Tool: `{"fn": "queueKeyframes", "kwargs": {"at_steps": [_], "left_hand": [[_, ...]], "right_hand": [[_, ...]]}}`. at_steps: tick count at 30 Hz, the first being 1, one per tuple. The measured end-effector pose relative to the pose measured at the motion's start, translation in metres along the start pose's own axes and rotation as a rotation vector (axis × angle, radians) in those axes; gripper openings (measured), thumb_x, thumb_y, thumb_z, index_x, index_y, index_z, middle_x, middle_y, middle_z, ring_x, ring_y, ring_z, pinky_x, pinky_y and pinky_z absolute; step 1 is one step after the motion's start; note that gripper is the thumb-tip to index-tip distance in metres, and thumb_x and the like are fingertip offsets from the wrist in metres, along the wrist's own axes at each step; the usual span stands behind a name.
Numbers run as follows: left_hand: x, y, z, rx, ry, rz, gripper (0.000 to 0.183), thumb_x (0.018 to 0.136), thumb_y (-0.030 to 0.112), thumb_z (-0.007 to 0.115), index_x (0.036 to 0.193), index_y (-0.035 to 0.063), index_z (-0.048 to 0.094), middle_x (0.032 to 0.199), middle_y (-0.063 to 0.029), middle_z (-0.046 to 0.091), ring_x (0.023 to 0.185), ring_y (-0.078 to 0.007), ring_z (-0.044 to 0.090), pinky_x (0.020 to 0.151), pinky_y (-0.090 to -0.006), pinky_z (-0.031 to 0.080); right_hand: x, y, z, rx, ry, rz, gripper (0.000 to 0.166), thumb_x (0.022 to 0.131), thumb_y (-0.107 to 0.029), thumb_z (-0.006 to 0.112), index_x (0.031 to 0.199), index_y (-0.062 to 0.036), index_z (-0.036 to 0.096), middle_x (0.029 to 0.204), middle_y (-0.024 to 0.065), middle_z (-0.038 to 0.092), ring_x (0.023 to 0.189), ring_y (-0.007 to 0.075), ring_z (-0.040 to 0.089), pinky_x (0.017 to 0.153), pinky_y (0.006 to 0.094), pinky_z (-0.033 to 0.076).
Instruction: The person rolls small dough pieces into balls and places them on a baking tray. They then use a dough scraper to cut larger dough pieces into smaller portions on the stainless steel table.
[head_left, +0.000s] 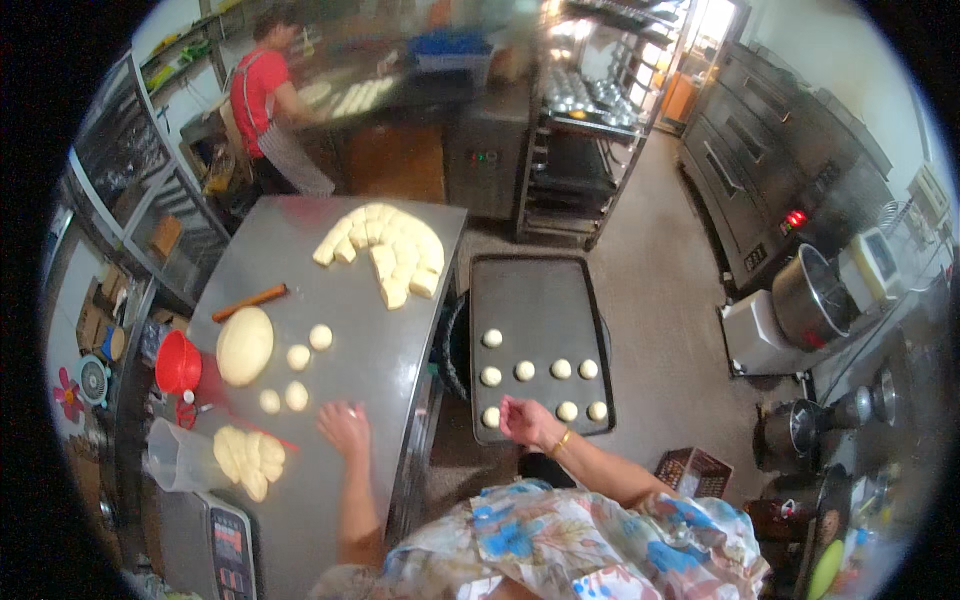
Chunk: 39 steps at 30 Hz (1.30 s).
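Note:
My left hand (345, 429) rests palm down on the steel table (322, 480), with several round dough balls (297, 396) just beyond it. Over the near part of a dark baking tray (540, 300), my right hand (525, 421) has curled fingers; whether it holds anything is hidden. A dough ball (491, 417) lies right beside its fingertips, and more dough balls (561, 368) sit in rows on the tray. Cut dough pieces (397, 247) lie at the table's far end. A large oval dough mass (245, 346) and a cluster of dough pieces (251, 459) are at the left.
A wooden rolling pin (250, 302), a red bowl (178, 362), a clear plastic container (176, 456) and a digital scale (231, 551) are on the table. Beyond stand a co-worker (259, 97) and a tray rack (581, 172). A deck oven (757, 150) and mixer (780, 322) are at right.

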<state>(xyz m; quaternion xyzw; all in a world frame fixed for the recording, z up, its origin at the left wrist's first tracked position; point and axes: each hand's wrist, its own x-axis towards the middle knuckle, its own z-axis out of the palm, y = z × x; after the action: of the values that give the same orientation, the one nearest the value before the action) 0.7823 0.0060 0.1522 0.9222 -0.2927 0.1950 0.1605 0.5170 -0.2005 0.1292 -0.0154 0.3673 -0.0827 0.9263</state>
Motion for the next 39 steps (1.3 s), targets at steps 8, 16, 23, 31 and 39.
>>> {"fn": "queueKeyframes", "kwargs": {"at_steps": [8,16,23,31,39], "left_hand": [[-0.075,0.003,-0.013,-0.246,-0.033,0.163,0.025,0.068,0.023,0.066,0.084,0.0056,0.058,0.097,-0.0106,0.055,0.098,-0.0297,0.046,0.083,-0.0452,0.034],[-0.048,-0.039,-0.008,-0.113,-0.015,-0.059,0.018,0.067,0.021,0.062,0.08,0.0094,0.056,0.09,-0.0099,0.053,0.091,-0.0268,0.045,0.077,-0.0393,0.035],[-0.017,-0.004,0.014,0.011,-0.044,-0.105,0.005,0.069,0.018,0.06,0.072,0.0132,0.06,0.084,-0.0076,0.052,0.089,-0.0266,0.045,0.073,-0.0385,0.039],[-0.03,-0.008,-0.026,-0.135,-0.036,-0.087,0.036,0.063,0.027,0.069,0.088,0.0066,0.055,0.093,-0.0089,0.05,0.088,-0.0285,0.044,0.073,-0.0391,0.041],[-0.052,-0.02,-0.017,-0.144,-0.016,-0.296,0.058,0.063,0.038,0.07,0.101,-0.0014,0.05,0.1,-0.0196,0.049,0.089,-0.0349,0.047,0.078,-0.0436,0.039]], "right_hand": [[-0.027,-0.003,-0.024,0.139,0.099,-0.111,0.015,0.087,-0.013,0.042,0.08,-0.009,0.055,0.068,0.0013,0.055,0.063,0.0139,0.053,0.06,0.0282,0.046],[-0.037,-0.003,-0.003,0.082,0.093,-0.039,0.016,0.088,-0.015,0.041,0.083,-0.0095,0.055,0.071,-0.001,0.057,0.066,0.0119,0.054,0.065,0.0269,0.045],[-0.04,-0.012,-0.01,0.098,0.19,0.004,0.016,0.088,-0.015,0.042,0.082,-0.0095,0.055,0.072,-0.0016,0.058,0.066,0.0115,0.054,0.065,0.0276,0.045],[-0.039,-0.016,-0.024,0.032,0.102,0.004,0.018,0.089,-0.016,0.039,0.083,-0.0095,0.055,0.071,-0.0021,0.058,0.067,0.0116,0.055,0.065,0.0269,0.045],[-0.041,-0.024,-0.046,0.16,0.206,-0.027,0.014,0.088,-0.015,0.043,0.082,-0.0093,0.054,0.072,-0.0016,0.057,0.066,0.011,0.054,0.064,0.0271,0.046]]}}
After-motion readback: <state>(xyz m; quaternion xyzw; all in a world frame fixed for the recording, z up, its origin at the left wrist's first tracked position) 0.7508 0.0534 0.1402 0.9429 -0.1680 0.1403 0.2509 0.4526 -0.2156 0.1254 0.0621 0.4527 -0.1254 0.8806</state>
